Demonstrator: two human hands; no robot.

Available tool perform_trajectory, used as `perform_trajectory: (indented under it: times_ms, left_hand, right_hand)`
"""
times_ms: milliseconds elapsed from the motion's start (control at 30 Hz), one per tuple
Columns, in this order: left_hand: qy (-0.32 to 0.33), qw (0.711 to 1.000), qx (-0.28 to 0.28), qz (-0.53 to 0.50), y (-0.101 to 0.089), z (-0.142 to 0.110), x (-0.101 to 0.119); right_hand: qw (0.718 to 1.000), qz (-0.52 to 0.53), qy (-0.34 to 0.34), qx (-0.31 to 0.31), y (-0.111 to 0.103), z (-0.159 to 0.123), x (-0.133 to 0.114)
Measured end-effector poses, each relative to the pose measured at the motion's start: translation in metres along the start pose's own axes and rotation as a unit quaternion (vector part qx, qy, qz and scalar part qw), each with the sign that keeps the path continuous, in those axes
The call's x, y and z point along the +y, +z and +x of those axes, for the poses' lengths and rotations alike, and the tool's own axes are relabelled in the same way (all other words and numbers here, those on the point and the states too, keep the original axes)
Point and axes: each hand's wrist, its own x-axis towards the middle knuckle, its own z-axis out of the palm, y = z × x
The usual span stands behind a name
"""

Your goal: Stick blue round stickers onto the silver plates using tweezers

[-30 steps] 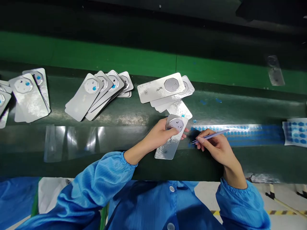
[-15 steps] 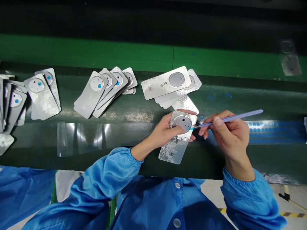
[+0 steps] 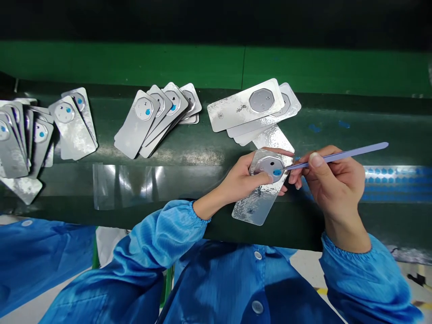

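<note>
My left hand (image 3: 246,177) grips a silvery rectangular plate (image 3: 251,204) with rounded corners, its thumb lying on the grey octagonal recess near the upper end. Pinched in my right hand (image 3: 332,180) is a pair of purple tweezers (image 3: 357,150). The tweezer tips meet a small blue round sticker (image 3: 277,172) that lies over the recess, beside a dark hole. Just beyond my left fingers, a fanned pile of similar plates (image 3: 236,108) rests on the dark green surface.
Further left lie another fanned pile of plates (image 3: 135,130), a pair of plates (image 3: 76,135) and a larger heap (image 3: 13,153), many bearing blue dots. A clear film strip (image 3: 141,184) runs along the surface. At right is a sheet of blue stickers (image 3: 398,182). A blue sleeve (image 3: 43,256) shows at lower left.
The blue sticker, earlier edge-on at the tweezer tips by the recess's rim, now lies flat over the recess. The whole view has shifted slightly.
</note>
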Motion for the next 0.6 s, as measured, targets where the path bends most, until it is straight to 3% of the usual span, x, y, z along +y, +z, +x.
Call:
perform_trajectory:
  times_ms: [467,600]
  left_hand:
    - [0.014,1.000,-0.008,0.010,-0.0011,0.0005,-0.0016]
    - [0.032,0.999,-0.011,0.015,-0.0008,0.0007,-0.0020]
  right_hand:
    - [1.000,0.003,-0.016,-0.007,-0.0011,0.0012,0.0045]
    - [0.998,-0.038,-0.057,-0.003,0.0005,-0.0012,0.0069]
